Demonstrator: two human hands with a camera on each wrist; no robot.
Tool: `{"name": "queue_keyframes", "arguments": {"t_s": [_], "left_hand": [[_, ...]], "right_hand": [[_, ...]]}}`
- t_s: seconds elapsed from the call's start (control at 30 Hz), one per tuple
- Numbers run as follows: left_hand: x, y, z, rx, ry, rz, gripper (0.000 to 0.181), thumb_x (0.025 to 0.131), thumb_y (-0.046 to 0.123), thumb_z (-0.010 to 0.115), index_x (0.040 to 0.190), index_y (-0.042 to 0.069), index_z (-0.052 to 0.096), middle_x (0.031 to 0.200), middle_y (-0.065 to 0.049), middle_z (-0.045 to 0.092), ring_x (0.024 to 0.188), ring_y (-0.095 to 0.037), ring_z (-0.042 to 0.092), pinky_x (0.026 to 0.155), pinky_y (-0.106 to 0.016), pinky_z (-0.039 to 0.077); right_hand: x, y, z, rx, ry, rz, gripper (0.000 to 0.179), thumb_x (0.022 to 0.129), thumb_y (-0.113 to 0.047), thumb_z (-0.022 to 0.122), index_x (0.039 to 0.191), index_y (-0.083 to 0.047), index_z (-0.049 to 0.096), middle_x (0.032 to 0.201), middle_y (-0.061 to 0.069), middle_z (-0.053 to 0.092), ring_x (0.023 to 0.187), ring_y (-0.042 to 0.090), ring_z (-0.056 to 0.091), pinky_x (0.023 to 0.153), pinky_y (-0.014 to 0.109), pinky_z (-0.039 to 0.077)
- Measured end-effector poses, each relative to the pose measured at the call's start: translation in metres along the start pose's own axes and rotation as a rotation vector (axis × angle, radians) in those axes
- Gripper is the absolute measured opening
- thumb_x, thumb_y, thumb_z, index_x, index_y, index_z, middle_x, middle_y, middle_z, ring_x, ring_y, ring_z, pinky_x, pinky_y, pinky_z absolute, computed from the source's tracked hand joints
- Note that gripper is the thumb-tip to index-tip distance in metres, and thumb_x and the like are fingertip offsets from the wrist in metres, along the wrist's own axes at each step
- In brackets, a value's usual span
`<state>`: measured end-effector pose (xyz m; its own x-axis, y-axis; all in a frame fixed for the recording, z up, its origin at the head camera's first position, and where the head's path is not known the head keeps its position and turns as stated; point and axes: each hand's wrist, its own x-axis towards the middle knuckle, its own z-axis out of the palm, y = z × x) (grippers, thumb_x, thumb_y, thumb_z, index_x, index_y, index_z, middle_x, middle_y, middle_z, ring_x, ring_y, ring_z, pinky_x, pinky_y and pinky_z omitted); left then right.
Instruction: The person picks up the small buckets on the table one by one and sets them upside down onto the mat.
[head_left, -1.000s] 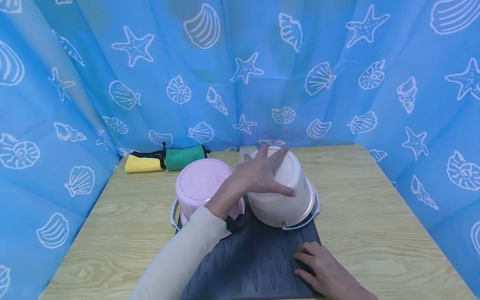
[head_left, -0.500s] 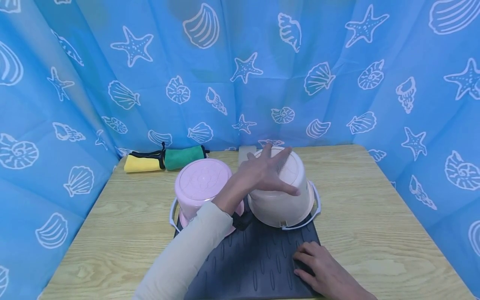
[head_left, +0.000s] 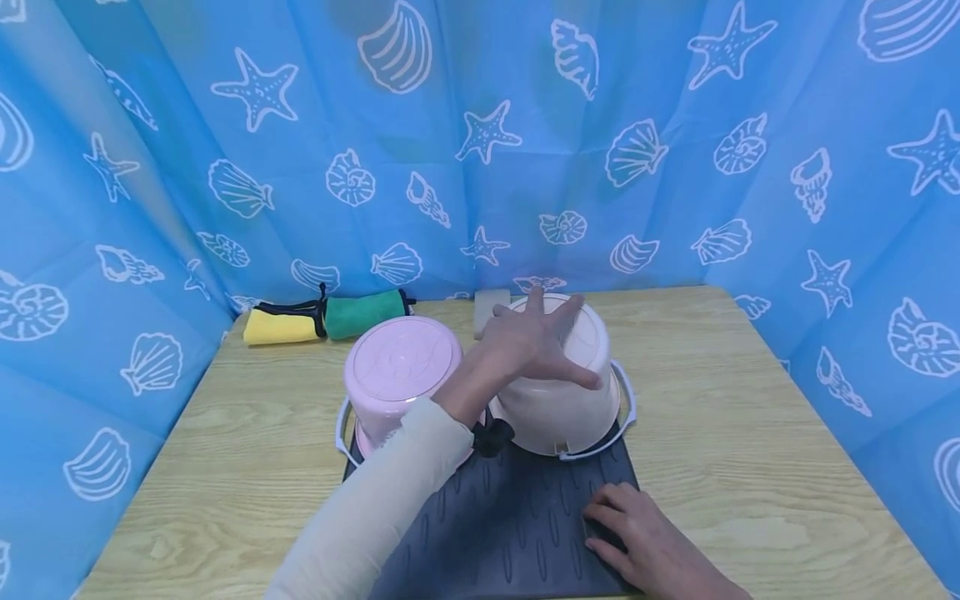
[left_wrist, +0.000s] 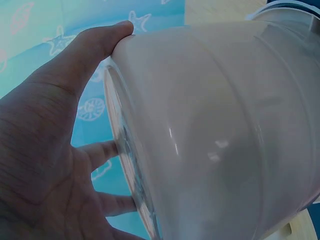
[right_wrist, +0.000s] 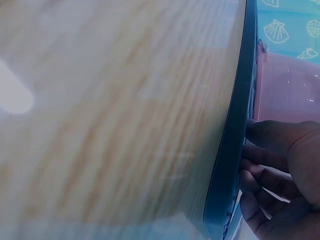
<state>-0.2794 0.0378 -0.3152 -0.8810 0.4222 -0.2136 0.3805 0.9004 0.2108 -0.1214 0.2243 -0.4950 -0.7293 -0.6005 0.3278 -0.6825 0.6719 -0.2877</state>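
Note:
A cream bucket (head_left: pixel 562 408) stands upside down on a black ribbed mat (head_left: pixel 495 533). Over its base my left hand (head_left: pixel 528 342) lies with fingers spread; in the left wrist view the thumb touches the base's edge and the fingertips touch the base (left_wrist: pixel 132 150). Left of it is an upside-down pink bucket (head_left: pixel 403 358), partly hidden by my left forearm. My right hand (head_left: pixel 633 529) rests on the mat's right side with bent fingers. In the right wrist view its fingertips touch the mat near its edge (right_wrist: pixel 232 135).
Rolled yellow (head_left: pixel 281 327) and green (head_left: pixel 363 315) cloths with black trim lie at the back left. A pale grey object (head_left: pixel 491 308) stands behind the buckets. Blue shell-patterned curtain (head_left: pixel 480 142) encloses the wooden table (head_left: pixel 750 400) on the back and both sides.
The cream bucket has gone from tilted to nearly level, its right rim lower now. My left hand has shifted slightly to the right with it. The right hand holds its place.

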Motion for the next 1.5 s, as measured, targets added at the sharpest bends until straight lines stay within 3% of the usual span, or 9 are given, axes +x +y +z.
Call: {"name": "queue_keyframes", "arguments": {"t_s": [0.2, 0.43, 0.67, 0.87, 0.97, 1.1, 1.2, 1.3, 1.5], "left_hand": [[0.007, 0.009, 0.003, 0.076, -0.013, -0.033, 0.114, 0.064, 0.088, 0.064, 0.157, 0.051, 0.008, 0.166, -0.009, 0.008, 0.140, -0.054, 0.028, 0.083, -0.070, 0.047], [0.011, 0.009, 0.009, 0.093, -0.033, -0.036, 0.112, 0.067, 0.088, 0.061, 0.158, 0.050, 0.009, 0.166, -0.007, 0.007, 0.141, -0.053, 0.027, 0.087, -0.067, 0.048], [0.010, 0.008, 0.012, 0.081, -0.007, -0.024, 0.110, 0.068, 0.087, 0.062, 0.158, 0.048, 0.012, 0.165, -0.007, 0.011, 0.141, -0.053, 0.026, 0.089, -0.070, 0.045], [0.010, 0.006, 0.015, 0.057, 0.003, -0.010, 0.108, 0.070, 0.087, 0.059, 0.158, 0.048, 0.010, 0.167, -0.007, 0.004, 0.144, -0.055, 0.014, 0.090, -0.077, 0.038], [0.003, 0.001, 0.017, 0.023, 0.028, 0.007, 0.109, 0.071, 0.088, 0.057, 0.159, 0.045, 0.011, 0.167, -0.010, 0.000, 0.144, -0.057, 0.009, 0.089, -0.081, 0.034], [-0.017, -0.013, 0.013, -0.050, 0.156, 0.053, 0.099, 0.078, 0.082, 0.059, 0.160, 0.040, 0.020, 0.167, -0.007, 0.008, 0.145, -0.051, 0.018, 0.096, -0.075, 0.036], [-0.035, -0.030, 0.009, -0.124, 0.318, 0.138, 0.075, 0.091, 0.063, 0.061, 0.155, 0.032, 0.038, 0.159, -0.003, 0.035, 0.139, -0.034, 0.041, 0.100, -0.058, 0.044], [-0.053, -0.051, 0.009, -0.192, 0.450, 0.201, 0.049, 0.097, 0.042, 0.061, 0.143, 0.025, 0.056, 0.142, 0.000, 0.056, 0.125, -0.022, 0.056, 0.096, -0.044, 0.050], [-0.090, -0.089, 0.024, -0.254, 0.651, 0.227, 0.026, 0.097, 0.025, 0.063, 0.120, 0.018, 0.072, 0.121, 0.003, 0.068, 0.114, -0.017, 0.062, 0.093, -0.038, 0.052]], "right_hand": [[0.001, -0.002, -0.002, -0.003, -0.008, 0.011, 0.021, 0.083, -0.023, 0.082, 0.099, -0.012, 0.075, 0.100, -0.010, 0.056, 0.088, 0.007, 0.052, 0.070, 0.029, 0.049], [0.002, -0.007, 0.000, 0.021, -0.001, -0.004, 0.022, 0.082, -0.022, 0.083, 0.100, -0.011, 0.075, 0.099, -0.009, 0.055, 0.087, 0.007, 0.053, 0.069, 0.028, 0.049], [0.003, -0.011, -0.001, 0.017, -0.061, 0.049, 0.022, 0.085, -0.025, 0.080, 0.102, -0.013, 0.074, 0.101, -0.010, 0.055, 0.090, 0.007, 0.052, 0.073, 0.029, 0.050], [0.005, -0.011, -0.003, 0.007, -0.083, 0.079, 0.021, 0.086, -0.026, 0.080, 0.102, -0.014, 0.074, 0.102, -0.011, 0.055, 0.091, 0.007, 0.052, 0.075, 0.031, 0.050], [0.006, -0.012, -0.002, 0.011, -0.104, 0.083, 0.021, 0.087, -0.027, 0.079, 0.102, -0.014, 0.074, 0.102, -0.011, 0.056, 0.091, 0.007, 0.053, 0.073, 0.031, 0.049], [0.007, -0.012, -0.003, 0.013, -0.095, 0.069, 0.020, 0.087, -0.027, 0.079, 0.102, -0.015, 0.074, 0.101, -0.011, 0.056, 0.090, 0.007, 0.053, 0.070, 0.030, 0.046], [0.010, -0.009, -0.007, 0.007, -0.024, 0.053, 0.019, 0.083, -0.022, 0.082, 0.100, -0.015, 0.075, 0.100, -0.011, 0.057, 0.088, 0.007, 0.053, 0.069, 0.030, 0.046], [0.013, -0.004, -0.016, -0.009, 0.066, 0.060, 0.020, 0.079, -0.016, 0.085, 0.097, -0.015, 0.075, 0.099, -0.011, 0.059, 0.087, 0.007, 0.054, 0.070, 0.030, 0.049], [0.017, 0.006, -0.041, -0.033, 0.201, 0.133, 0.022, 0.077, -0.009, 0.085, 0.095, -0.019, 0.076, 0.099, -0.013, 0.062, 0.088, 0.005, 0.058, 0.072, 0.029, 0.053]]}}
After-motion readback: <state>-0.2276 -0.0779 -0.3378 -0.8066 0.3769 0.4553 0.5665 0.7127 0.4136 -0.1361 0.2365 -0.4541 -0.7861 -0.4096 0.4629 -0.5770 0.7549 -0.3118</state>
